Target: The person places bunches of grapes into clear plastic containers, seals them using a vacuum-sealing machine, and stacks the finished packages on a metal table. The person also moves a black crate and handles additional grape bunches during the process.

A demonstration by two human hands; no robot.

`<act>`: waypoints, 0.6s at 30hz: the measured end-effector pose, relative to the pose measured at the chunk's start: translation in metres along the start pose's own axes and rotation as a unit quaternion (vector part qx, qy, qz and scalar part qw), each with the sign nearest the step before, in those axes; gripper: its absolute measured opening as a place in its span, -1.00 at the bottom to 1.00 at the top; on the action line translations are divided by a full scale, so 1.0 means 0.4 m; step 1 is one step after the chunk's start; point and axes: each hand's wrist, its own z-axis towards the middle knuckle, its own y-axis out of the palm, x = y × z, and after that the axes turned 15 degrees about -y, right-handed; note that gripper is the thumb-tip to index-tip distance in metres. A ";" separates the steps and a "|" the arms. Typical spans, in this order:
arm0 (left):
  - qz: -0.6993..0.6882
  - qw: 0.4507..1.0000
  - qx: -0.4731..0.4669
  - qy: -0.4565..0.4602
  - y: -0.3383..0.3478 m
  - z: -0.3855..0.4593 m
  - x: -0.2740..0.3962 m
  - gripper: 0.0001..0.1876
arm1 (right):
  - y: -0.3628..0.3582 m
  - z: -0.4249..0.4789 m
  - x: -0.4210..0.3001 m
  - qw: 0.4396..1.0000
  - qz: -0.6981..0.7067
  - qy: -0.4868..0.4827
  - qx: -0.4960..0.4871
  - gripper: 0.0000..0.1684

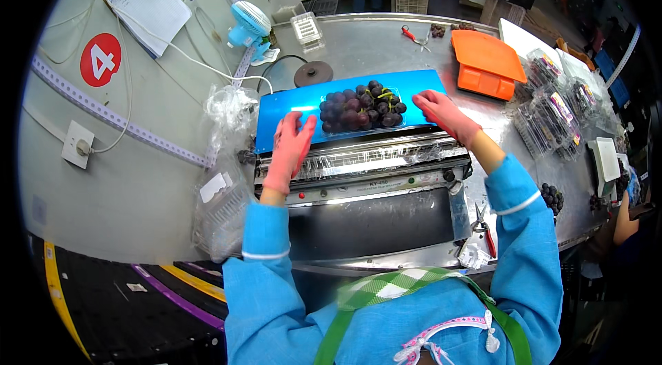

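Observation:
A bunch of dark grapes (362,108) lies in a clear plastic tray (339,131) on the blue sheet (279,109) at the back of a food film wrapper (362,190). The grapes at its left look hazier than those at its right. To the left of the tray is my left hand (292,146), in a pink glove, fingers spread and nothing visible in them. On the other side, my right hand (446,112), also gloved, hovers over the sheet's right edge with bent fingers pointing at the grapes. Whether thin film is between those fingers is not visible.
An orange scale (487,62) and packed clear boxes (549,119) stand right. Red-handled pruners (483,233) lie by the wrapper's front right corner; another pair (415,39) lies farther back. Clear trays (222,210) are stacked left, below a blue fan (250,28).

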 end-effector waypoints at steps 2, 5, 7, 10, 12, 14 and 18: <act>0.071 0.994 0.074 0.041 -0.029 -0.039 -0.046 -0.50 | -0.012 -0.072 -0.031 0.997 -0.080 -0.018 0.012 -0.55; 0.184 0.965 0.183 0.022 -0.054 -0.080 -0.115 -0.55 | -0.026 -0.169 0.000 0.963 -0.254 -0.072 0.045 -0.60; 0.223 0.962 0.156 -0.008 -0.048 -0.096 -0.150 -0.55 | -0.023 -0.208 0.033 0.928 -0.352 -0.099 0.067 -0.62; 0.318 0.934 0.161 0.000 -0.020 -0.114 -0.161 -0.43 | -0.006 -0.243 0.077 0.898 -0.420 -0.088 0.098 -0.65; 0.372 0.915 0.155 -0.007 -0.008 -0.125 -0.141 -0.37 | 0.019 -0.244 0.069 0.885 -0.450 -0.058 0.100 -0.58; 0.386 0.912 0.132 -0.052 0.011 -0.115 -0.124 -0.31 | 0.049 -0.237 0.058 0.890 -0.442 -0.063 0.094 -0.57; 0.361 0.922 0.096 -0.102 0.020 -0.106 -0.119 -0.39 | 0.094 -0.207 0.048 0.901 -0.424 0.013 0.091 -0.66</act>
